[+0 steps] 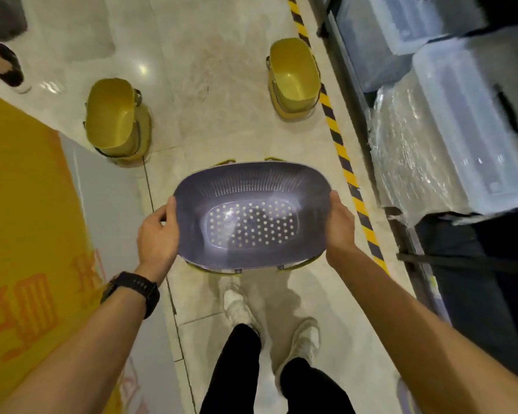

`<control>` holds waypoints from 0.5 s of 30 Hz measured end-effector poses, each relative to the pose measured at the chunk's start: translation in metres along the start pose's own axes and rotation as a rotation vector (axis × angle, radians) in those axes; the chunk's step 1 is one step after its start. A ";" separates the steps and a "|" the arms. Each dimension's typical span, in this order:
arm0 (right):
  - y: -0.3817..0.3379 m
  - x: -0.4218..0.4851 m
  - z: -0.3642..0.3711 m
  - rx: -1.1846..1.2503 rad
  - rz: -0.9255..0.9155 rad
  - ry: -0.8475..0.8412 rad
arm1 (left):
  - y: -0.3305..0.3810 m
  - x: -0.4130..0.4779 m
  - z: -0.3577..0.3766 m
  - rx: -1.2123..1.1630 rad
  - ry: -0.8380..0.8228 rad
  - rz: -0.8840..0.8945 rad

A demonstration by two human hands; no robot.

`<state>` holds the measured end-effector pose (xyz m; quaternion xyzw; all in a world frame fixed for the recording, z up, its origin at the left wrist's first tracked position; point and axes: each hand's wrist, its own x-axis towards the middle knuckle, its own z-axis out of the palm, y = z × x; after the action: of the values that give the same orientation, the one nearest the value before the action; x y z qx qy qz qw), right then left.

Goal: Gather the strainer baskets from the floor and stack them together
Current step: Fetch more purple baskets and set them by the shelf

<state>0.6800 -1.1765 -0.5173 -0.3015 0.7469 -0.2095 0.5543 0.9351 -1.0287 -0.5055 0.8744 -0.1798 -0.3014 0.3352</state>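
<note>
left grip (157,234) and right grip (340,225), each clamped on an end rim of the purple strainer basket (251,216), held between them above the floor (222,85); beyond the left grip, the nearer yellow basket (117,121); beyond the right grip, the farther yellow basket (293,77).

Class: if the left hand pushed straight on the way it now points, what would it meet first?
The purple strainer, whose end the left hand grips. Beyond, probably bare floor between the yellow baskets; depth is unclear.
</note>
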 end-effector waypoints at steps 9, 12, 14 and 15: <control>0.083 0.010 -0.205 0.261 0.175 0.255 | 0.056 -0.114 0.137 0.192 -0.241 0.243; 0.115 0.002 -0.271 0.343 0.187 0.283 | 0.073 -0.160 0.181 0.266 -0.307 0.332; 0.137 -0.005 -0.311 0.415 0.204 0.348 | 0.085 -0.188 0.213 0.309 -0.370 0.384; 0.147 -0.010 -0.329 0.476 0.229 0.386 | 0.090 -0.203 0.229 0.330 -0.405 0.409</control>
<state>0.3357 -1.0693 -0.5079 -0.0321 0.7975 -0.3677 0.4774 0.6235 -1.0975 -0.4961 0.7850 -0.4611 -0.3623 0.2000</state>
